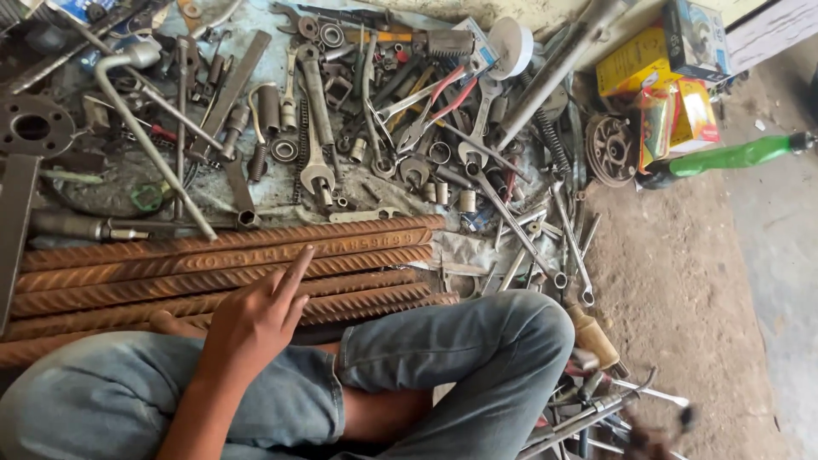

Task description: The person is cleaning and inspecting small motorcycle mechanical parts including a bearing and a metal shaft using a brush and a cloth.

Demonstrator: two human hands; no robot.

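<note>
Rusty ribbed steel bars (pixel 221 273) lie stacked just beyond the person's knees, below the heap of wrenches (pixel 358 128). The left hand (pixel 256 319) hovers over the bars, fingers loosely spread, holding nothing; a nudge might roll one onto the legs. The right hand is out of sight.

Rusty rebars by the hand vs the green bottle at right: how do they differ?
The rebars are rust-brown, ribbed and lie bundled side by side; the green bottle is smooth, glossy and lies alone. The left hand hovers at the rebars; nothing touches the bottle. Both lie flat on the ground.
</note>
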